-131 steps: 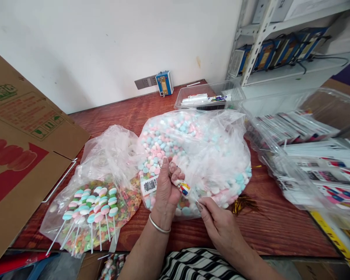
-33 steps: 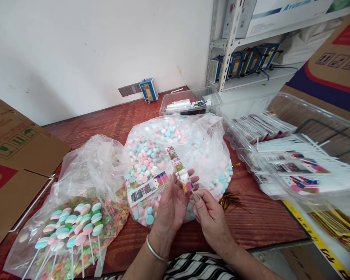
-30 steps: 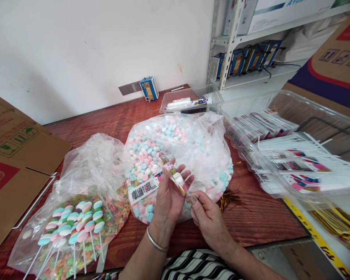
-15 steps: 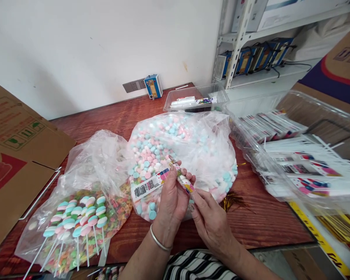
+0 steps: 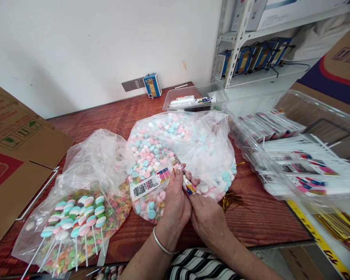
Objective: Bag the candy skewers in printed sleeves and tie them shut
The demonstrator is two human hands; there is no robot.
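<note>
Fingers (image 5: 198, 202) gripping printed wrapper (image 5: 188, 187), candy bag (image 5: 204, 144) behind

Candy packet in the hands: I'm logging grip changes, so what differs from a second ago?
The left hand, open under the candy packet then, has closed round it; the right hand has moved in against the left. The marshmallow skewers and flat wrapper lie unchanged.

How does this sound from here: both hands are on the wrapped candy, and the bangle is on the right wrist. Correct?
Not quite: the bangle is on the left wrist, not the right, as the head view shows. The left hand and right hand are indeed both on the wrapped candy.
</note>
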